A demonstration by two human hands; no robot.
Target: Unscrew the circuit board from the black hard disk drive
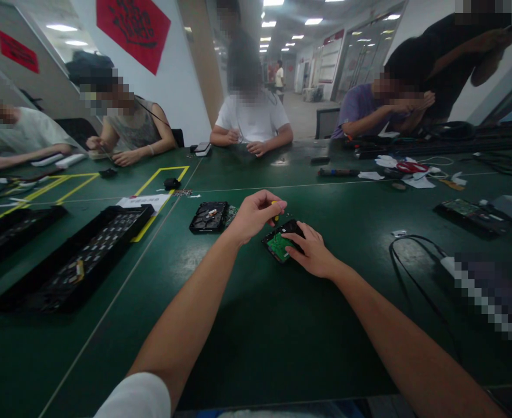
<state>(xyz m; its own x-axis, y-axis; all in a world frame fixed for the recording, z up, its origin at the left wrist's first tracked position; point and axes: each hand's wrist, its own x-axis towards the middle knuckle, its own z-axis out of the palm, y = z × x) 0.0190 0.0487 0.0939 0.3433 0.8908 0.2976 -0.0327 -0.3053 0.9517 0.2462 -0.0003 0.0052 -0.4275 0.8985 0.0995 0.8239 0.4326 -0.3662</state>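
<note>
On the green table in front of me lies a black hard drive (277,245) with a green circuit board facing up, turned at an angle. My right hand (312,249) grips it from the right, thumb and fingertips on the board and the black casing. Above its far left edge, my left hand (256,216) pinches a small screwdriver (276,212) with a yellow and black handle. The screwdriver's tip is too small to make out. Left of my hands sits another black drive (208,217) with small pieces on top and a loose green board (231,215) beside it.
Long black trays (103,249) stand at the left near yellow tape lines. On the right are a black cable (395,255), another device with a circuit board (471,213) and crumpled paper scraps (419,179). Several people sit along the table's far side.
</note>
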